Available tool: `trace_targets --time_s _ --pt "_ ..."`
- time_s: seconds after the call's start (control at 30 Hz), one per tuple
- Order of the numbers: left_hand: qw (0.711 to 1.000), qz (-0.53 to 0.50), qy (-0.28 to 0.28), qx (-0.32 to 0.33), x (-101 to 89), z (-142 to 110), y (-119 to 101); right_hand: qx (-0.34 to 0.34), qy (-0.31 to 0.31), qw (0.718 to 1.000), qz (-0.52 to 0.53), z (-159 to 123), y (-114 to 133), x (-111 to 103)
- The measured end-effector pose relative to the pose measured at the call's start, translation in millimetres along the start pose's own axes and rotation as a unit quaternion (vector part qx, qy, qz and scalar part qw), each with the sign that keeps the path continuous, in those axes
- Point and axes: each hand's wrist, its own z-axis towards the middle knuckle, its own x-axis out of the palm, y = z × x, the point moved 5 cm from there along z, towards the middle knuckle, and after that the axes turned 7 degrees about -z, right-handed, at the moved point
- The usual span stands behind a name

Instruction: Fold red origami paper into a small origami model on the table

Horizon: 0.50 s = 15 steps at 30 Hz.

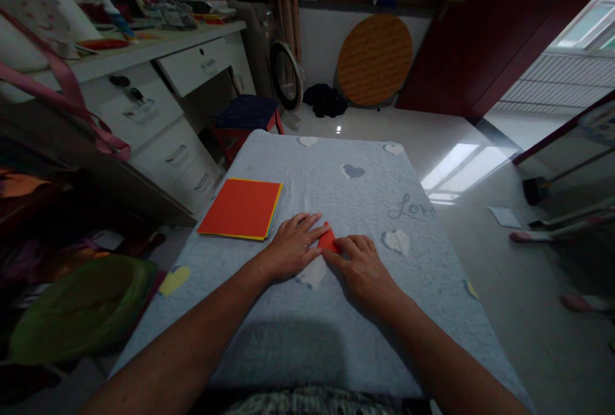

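A small folded piece of red paper (pixel 327 241) lies on the cloth-covered table between my two hands. My left hand (pixel 294 245) holds its left side with the thumb and index finger, while the other fingers spread over the cloth. From the right, my right hand (pixel 360 268) grips the paper's lower right edge, fingers bent and thumb close to the index finger. Part of the paper is hidden under the fingertips. To the left of my left hand rests a stack of square coloured paper (pixel 243 208), red on top with yellow and blue-green edges showing.
A pale blue cloth with heart prints covers the table (pixel 307 332). At the left stand a white desk (pixel 163 139), a stool (pixel 247 114) and a green-lined basket (pixel 81 306). Behind are an open washing machine (pixel 287 75) and a round wooden board (pixel 375 59).
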Motion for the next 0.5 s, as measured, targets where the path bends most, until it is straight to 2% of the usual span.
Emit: trace_targets --time_s 0.1,0.5 --pt "1.0 0.002 0.012 -0.006 1.7 0.0 -0.1 -0.004 0.006 1.0 -0.014 0.3 1.4 -1.3" --pt "1.0 -0.002 -0.013 0.005 3.9 -1.2 1.1 -0.008 0.012 1.0 -0.004 -6.0 -11.7 -5.2"
